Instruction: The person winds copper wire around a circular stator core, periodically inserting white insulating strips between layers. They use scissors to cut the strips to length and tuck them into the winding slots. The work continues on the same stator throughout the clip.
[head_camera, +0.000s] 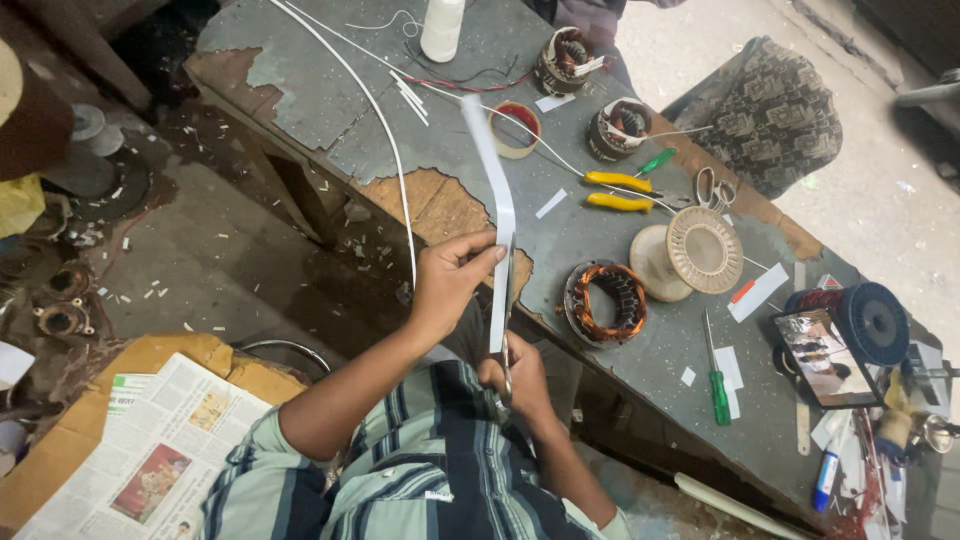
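The left hand (448, 280) pinches a long white insulation-paper strip (497, 200) between thumb and fingertips near its lower third; the strip rises toward twelve o'clock, bending slightly over the bench; the right hand (518, 378) is curled shut around the handles of a pair of scissors (507, 345), whose blades run up along the strip just below the left thumb; at three o'clock from the hands lies a stator with copper windings (606, 303) on the worn grey workbench (330, 100), whose laminate has peeled to bare brown board near the edge; beyond it, at two o'clock, sit a round cream fan cover (705, 249), yellow-handled pliers (617, 192) and two more wound stators (620, 128); a green screwdriver (717, 375) and a spool of dark red wire (862, 318) lie toward four o'clock; at eight o'clock a newspaper (150, 455) rests on cardboard above a dusty, littered concrete floor (230, 250); a patterned cushioned chair (765, 115) stands at one o'clock.
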